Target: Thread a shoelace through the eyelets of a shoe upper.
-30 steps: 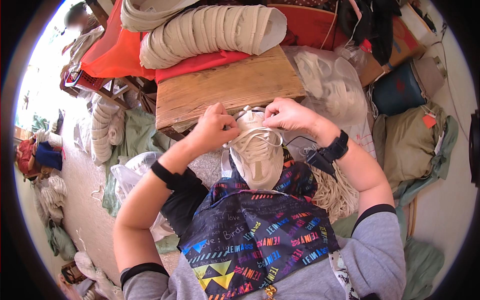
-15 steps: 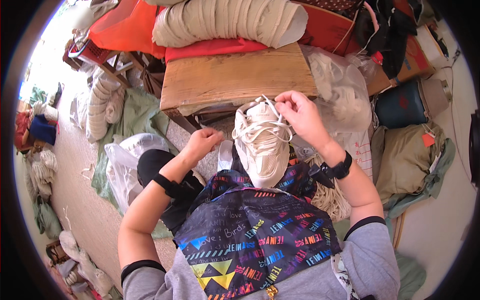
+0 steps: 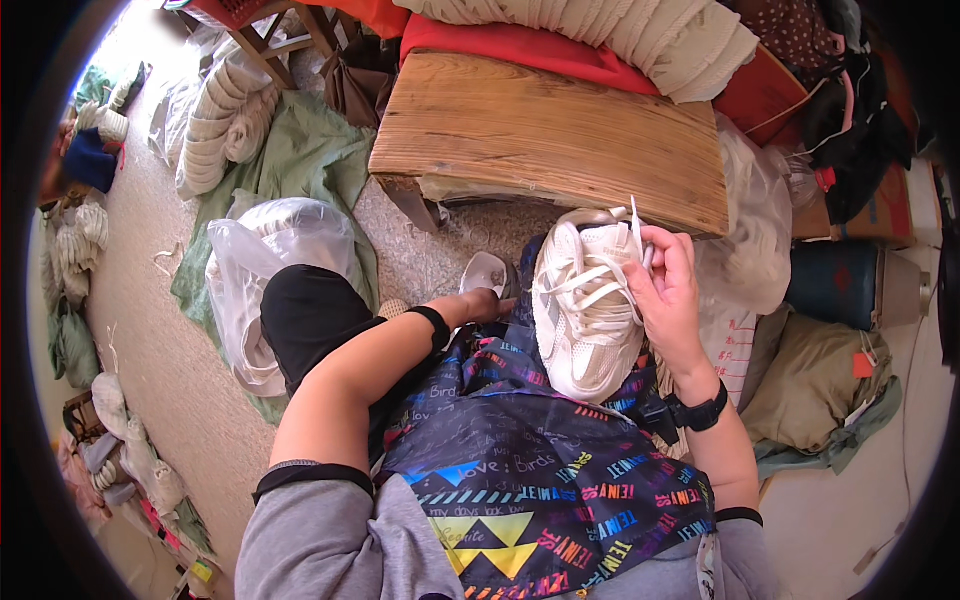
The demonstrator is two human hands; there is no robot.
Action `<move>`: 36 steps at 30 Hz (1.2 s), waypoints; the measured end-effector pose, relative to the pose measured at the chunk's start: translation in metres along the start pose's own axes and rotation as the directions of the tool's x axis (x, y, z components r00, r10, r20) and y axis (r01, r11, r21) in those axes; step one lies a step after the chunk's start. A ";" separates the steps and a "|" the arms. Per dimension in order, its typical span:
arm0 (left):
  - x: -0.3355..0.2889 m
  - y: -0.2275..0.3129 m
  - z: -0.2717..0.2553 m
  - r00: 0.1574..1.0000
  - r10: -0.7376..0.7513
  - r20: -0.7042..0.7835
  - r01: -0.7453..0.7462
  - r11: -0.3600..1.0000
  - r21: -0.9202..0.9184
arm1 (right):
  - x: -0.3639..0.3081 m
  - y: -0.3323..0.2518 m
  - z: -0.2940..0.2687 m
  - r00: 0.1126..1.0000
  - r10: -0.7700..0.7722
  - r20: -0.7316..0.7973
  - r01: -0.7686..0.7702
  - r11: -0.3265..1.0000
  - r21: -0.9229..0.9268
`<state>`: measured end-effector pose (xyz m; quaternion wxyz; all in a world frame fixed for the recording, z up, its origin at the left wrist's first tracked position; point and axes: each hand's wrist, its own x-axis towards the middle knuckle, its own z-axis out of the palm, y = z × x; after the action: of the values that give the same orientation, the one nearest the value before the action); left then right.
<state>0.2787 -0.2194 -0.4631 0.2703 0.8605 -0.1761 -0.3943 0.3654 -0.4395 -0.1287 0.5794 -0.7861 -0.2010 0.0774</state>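
A white and beige sneaker rests toe toward me on my lap, over a dark apron with colourful lettering. Its pale laces run loosely across the front, and one lace end stands up at the collar. My right hand is closed on the sneaker's right side near the collar, thumb against the upper. My left hand reaches low beside the sneaker, by a light slipper; its fingers are shaded and partly hidden, so their hold does not show.
Ahead stands a wooden bench with a red cloth and a row of stacked pale shoe parts behind it. Clear plastic bags lie left of my knee. A khaki sack sits at right.
My left hand has dropped from beside the sneaker toward the slipper. My right hand has moved from pinching a lace to the sneaker's side. The view has shifted, with the sneaker now farther right.
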 end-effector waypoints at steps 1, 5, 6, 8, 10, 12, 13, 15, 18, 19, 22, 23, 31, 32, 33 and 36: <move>-0.012 0.038 -0.040 0.994 -0.034 0.102 0.046 0.991 -0.123 | -0.002 0.004 -0.006 1.000 0.003 -0.011 -0.004 0.999 -0.042; 0.013 0.023 -0.018 0.949 0.104 0.297 -0.154 0.977 0.148 | -0.001 0.003 -0.002 0.999 0.033 -0.014 -0.034 0.997 -0.075; 0.010 0.035 -0.036 0.945 0.120 0.304 -0.174 0.972 0.156 | -0.002 0.007 -0.005 0.999 0.037 -0.033 -0.040 0.995 -0.087; -0.013 0.064 -0.071 0.864 0.183 0.469 -0.331 0.909 0.253 | -0.006 0.011 -0.009 0.997 -0.038 -0.061 0.027 0.986 -0.164; -0.025 0.056 -0.065 0.894 0.262 0.365 -0.401 0.831 0.385 | -0.004 0.004 -0.003 0.998 -0.020 -0.056 0.013 0.993 -0.117; -0.029 0.026 -0.046 0.987 0.140 0.073 -0.158 0.868 0.471 | 0.001 0.000 0.002 0.999 -0.012 -0.042 0.010 0.998 -0.063; -0.044 0.032 -0.065 0.986 0.149 0.078 -0.168 0.859 0.484 | 0.000 0.005 -0.003 0.999 -0.018 -0.038 0.015 0.997 -0.076; -0.089 0.048 -0.109 0.975 -0.224 0.011 0.206 0.877 -0.433 | -0.001 0.006 -0.005 0.998 -0.048 -0.049 0.044 0.995 -0.084; -0.162 0.092 -0.141 0.871 -0.490 0.009 0.054 0.078 -0.995 | -0.002 0.009 -0.010 0.997 -0.053 -0.061 0.043 0.987 -0.156; -0.186 0.104 -0.148 0.847 -0.531 -0.028 -0.011 0.035 -0.999 | -0.002 0.012 -0.009 0.993 -0.077 -0.087 0.064 0.987 -0.149; -0.240 0.115 -0.135 0.737 -0.603 -0.307 -0.314 0.096 -0.944 | -0.002 0.014 -0.010 0.989 -0.127 -0.080 0.104 0.964 -0.245; -0.253 0.114 -0.129 0.665 -0.603 -0.440 -0.433 0.168 -0.885 | 0.000 0.010 -0.011 0.987 -0.137 -0.090 0.112 0.964 -0.242; -0.326 0.179 -0.144 -0.067 -0.318 -0.946 -0.437 0.861 -0.259 | 0.003 -0.021 -0.020 0.986 -0.167 0.021 0.155 0.849 -0.505; -0.328 0.182 -0.148 -0.122 -0.194 -0.973 -0.303 0.941 -0.150 | 0.003 -0.027 -0.019 0.964 -0.265 0.036 0.222 0.719 -0.659; -0.332 0.189 -0.153 -0.125 -0.183 -0.975 -0.305 0.942 -0.138 | 0.005 -0.038 -0.014 0.914 -0.401 0.059 0.334 0.663 -0.670; -0.334 0.211 -0.166 -0.077 -0.086 -0.993 -0.338 0.940 -0.055 | 0.009 -0.060 0.001 0.843 -0.518 0.146 0.512 0.688 -0.514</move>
<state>0.1788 -0.1603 -0.0504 0.4701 0.8018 0.0557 0.3647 0.3602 -0.4205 -0.0717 0.3364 -0.8275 -0.4234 -0.1512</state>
